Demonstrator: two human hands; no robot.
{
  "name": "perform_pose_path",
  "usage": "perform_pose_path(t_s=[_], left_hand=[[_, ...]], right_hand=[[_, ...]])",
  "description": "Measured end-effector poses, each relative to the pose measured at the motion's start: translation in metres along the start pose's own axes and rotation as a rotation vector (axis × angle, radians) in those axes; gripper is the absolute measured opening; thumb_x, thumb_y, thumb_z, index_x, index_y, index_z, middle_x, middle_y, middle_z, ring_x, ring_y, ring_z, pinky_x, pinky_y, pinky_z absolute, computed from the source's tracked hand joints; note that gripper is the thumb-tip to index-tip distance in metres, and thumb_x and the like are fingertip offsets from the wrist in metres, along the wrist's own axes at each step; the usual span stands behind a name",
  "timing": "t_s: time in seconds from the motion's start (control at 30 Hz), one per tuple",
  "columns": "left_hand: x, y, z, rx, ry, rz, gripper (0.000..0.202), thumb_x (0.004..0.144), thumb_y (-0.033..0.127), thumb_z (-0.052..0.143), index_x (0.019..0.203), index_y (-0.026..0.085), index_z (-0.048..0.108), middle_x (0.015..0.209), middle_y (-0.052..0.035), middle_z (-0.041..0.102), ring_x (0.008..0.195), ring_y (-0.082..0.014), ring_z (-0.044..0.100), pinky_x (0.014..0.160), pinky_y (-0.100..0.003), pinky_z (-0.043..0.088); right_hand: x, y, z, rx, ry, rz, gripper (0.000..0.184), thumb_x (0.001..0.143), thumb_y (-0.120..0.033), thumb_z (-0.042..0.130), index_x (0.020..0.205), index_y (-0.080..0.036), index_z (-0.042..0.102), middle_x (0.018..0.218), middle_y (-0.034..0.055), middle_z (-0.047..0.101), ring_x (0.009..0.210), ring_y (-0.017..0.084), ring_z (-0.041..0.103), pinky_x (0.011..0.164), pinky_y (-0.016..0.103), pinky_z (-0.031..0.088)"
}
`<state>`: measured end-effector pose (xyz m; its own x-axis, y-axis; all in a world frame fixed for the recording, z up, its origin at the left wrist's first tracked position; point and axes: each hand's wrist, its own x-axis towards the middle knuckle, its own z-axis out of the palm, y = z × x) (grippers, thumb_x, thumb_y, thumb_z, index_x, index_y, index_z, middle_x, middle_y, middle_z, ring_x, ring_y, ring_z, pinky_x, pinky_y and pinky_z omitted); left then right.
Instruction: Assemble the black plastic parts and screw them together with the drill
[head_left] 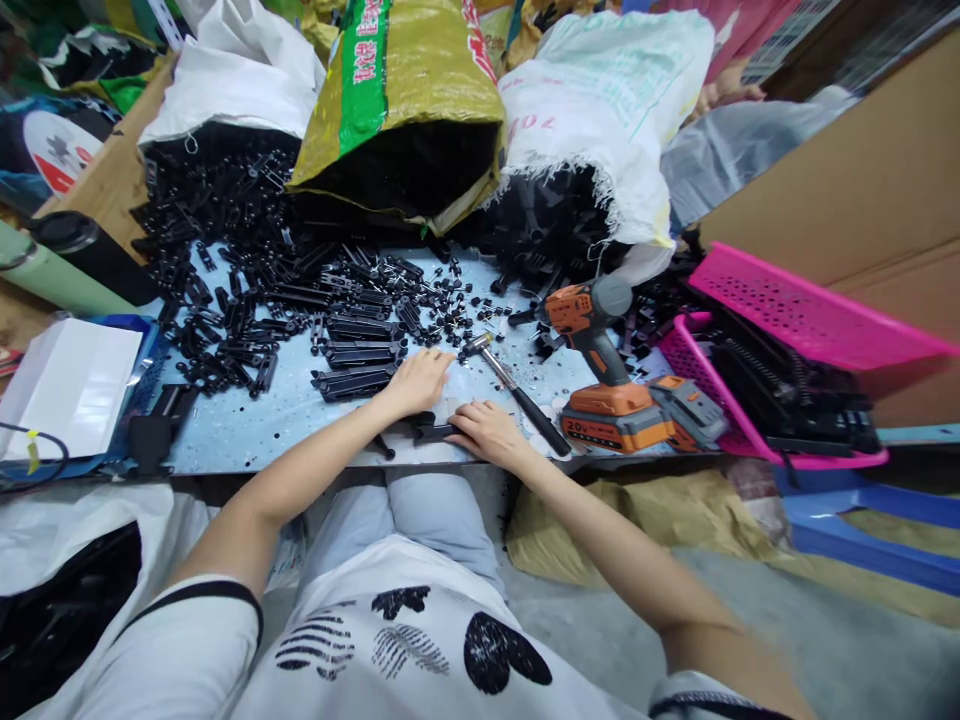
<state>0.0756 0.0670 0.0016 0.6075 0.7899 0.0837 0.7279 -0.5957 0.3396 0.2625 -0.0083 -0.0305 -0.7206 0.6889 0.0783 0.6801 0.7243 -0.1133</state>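
Black plastic part (431,432) at the near edge of the blue tabletop (225,435), between both hands. Right hand (491,435) with fingertips against the right end of that part; cannot tell whether grasping or merely resting. Left hand (420,382) just beyond, palm down, fingers pointing right; cannot tell whether released or pinching something underneath. Left of the left hand, long black pieces (360,355) lying side by side. Farther off, small fasteners (450,300) scattered loose. Right of the hands, hammer (517,388), head far, handle slanting near and right. Next rightward, orange and grey cordless drill (577,312), upright on its battery. Far right, pink basket (696,368) with dark parts inside. Far left, heap of black parts (225,205). Along the far side, yellow sack (435,90) between two white sacks (240,70).
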Motion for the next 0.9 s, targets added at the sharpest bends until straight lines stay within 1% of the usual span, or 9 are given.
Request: perform_pose_path(t_s=[0.07, 0.13, 0.2, 0.3, 0.43, 0.57, 0.67, 0.77, 0.9], left_hand=[[0.045, -0.002, 0.007, 0.075, 0.001, -0.051, 0.035, 0.09, 0.011, 0.033, 0.119, 0.016, 0.051, 0.115, -0.013, 0.054, 0.107, -0.0256, 0.048, 0.085, -0.038, 0.039], [0.078, -0.005, 0.016, 0.136, -0.035, -0.067, 0.033, 0.087, 0.004, 0.033, 0.108, 0.011, 0.058, 0.109, -0.0157, 0.057, 0.105, -0.0266, 0.049, 0.084, -0.039, 0.038], [0.094, -0.007, 0.024, 0.159, -0.054, -0.06, 0.03, 0.087, 0.003, 0.033, 0.099, 0.007, 0.06, 0.103, -0.0176, 0.06, 0.103, -0.0269, 0.05, 0.085, -0.039, 0.037], [0.094, -0.007, 0.028, 0.169, -0.048, -0.049, 0.028, 0.087, 0.003, 0.034, 0.097, 0.006, 0.06, 0.1, -0.0181, 0.061, 0.103, -0.0261, 0.051, 0.086, -0.039, 0.038], [0.062, 0.0, 0.009, 0.121, 0.043, -0.055, 0.024, 0.089, 0.006, 0.036, 0.098, 0.01, 0.057, 0.106, -0.0164, 0.059, 0.104, -0.0255, 0.051, 0.086, -0.039, 0.04], [-0.003, -0.008, -0.025, -0.293, 0.27, -0.191, 0.012, 0.087, 0.021, 0.05, 0.094, 0.015, 0.057, 0.098, -0.0104, 0.062, 0.093, -0.0216, 0.057, 0.083, -0.036, 0.044], [-0.064, -0.026, -0.041, -0.841, 0.384, -0.524, 0.021, 0.08, 0.035, 0.059, 0.088, 0.015, 0.057, 0.078, -0.0049, 0.063, 0.073, -0.0167, 0.061, 0.071, -0.031, 0.047], [-0.11, -0.042, -0.041, -1.294, 0.357, -0.799, 0.036, 0.067, 0.042, 0.072, 0.084, 0.013, 0.057, 0.069, -0.0027, 0.063, 0.061, -0.0126, 0.06, 0.061, -0.026, 0.047], [-0.131, -0.047, -0.031, -1.45, 0.336, -0.908, 0.044, 0.054, 0.041, 0.081, 0.078, 0.011, 0.06, 0.066, -0.0032, 0.064, 0.059, -0.0106, 0.06, 0.056, -0.022, 0.045]], right_hand=[[-0.006, 0.0, 0.001, 0.023, 0.001, 0.02, 0.041, 0.095, -0.046, 0.035, 0.104, -0.015, 0.061, 0.093, 0.0088, 0.06, 0.087, 0.018, 0.051, 0.076, 0.03, 0.032], [-0.006, 0.004, -0.004, 0.039, 0.023, 0.087, 0.04, 0.096, -0.043, 0.034, 0.107, -0.015, 0.06, 0.093, 0.009, 0.061, 0.088, 0.019, 0.051, 0.077, 0.03, 0.034], [0.001, 0.017, -0.012, 0.036, 0.099, 0.232, 0.039, 0.097, -0.039, 0.032, 0.111, -0.014, 0.059, 0.098, 0.0104, 0.061, 0.092, 0.02, 0.052, 0.08, 0.03, 0.036], [0.029, 0.056, -0.023, -0.007, 0.221, 0.502, 0.036, 0.097, -0.031, 0.031, 0.114, -0.013, 0.057, 0.103, 0.0125, 0.06, 0.098, 0.023, 0.05, 0.082, 0.032, 0.038], [0.086, 0.114, -0.025, -0.07, 0.184, 0.739, 0.031, 0.093, -0.022, 0.037, 0.114, -0.011, 0.057, 0.109, 0.0163, 0.059, 0.101, 0.025, 0.05, 0.08, 0.032, 0.039], [0.126, 0.145, -0.021, -0.094, 0.051, 0.786, 0.022, 0.089, -0.013, 0.045, 0.099, -0.003, 0.061, 0.101, 0.02, 0.061, 0.094, 0.022, 0.055, 0.08, 0.033, 0.041], [0.134, 0.153, -0.018, -0.082, 0.005, 0.786, 0.018, 0.09, -0.021, 0.052, 0.093, -0.006, 0.061, 0.097, 0.0112, 0.062, 0.09, 0.016, 0.058, 0.083, 0.034, 0.044], [0.128, 0.153, -0.02, -0.077, 0.006, 0.79, 0.022, 0.09, -0.029, 0.054, 0.098, -0.009, 0.06, 0.098, 0.0061, 0.061, 0.086, 0.012, 0.059, 0.081, 0.033, 0.048], [0.113, 0.133, -0.038, -0.076, 0.138, 0.683, 0.025, 0.089, -0.021, 0.048, 0.094, -0.002, 0.064, 0.094, 0.016, 0.061, 0.091, 0.017, 0.057, 0.082, 0.032, 0.042]])
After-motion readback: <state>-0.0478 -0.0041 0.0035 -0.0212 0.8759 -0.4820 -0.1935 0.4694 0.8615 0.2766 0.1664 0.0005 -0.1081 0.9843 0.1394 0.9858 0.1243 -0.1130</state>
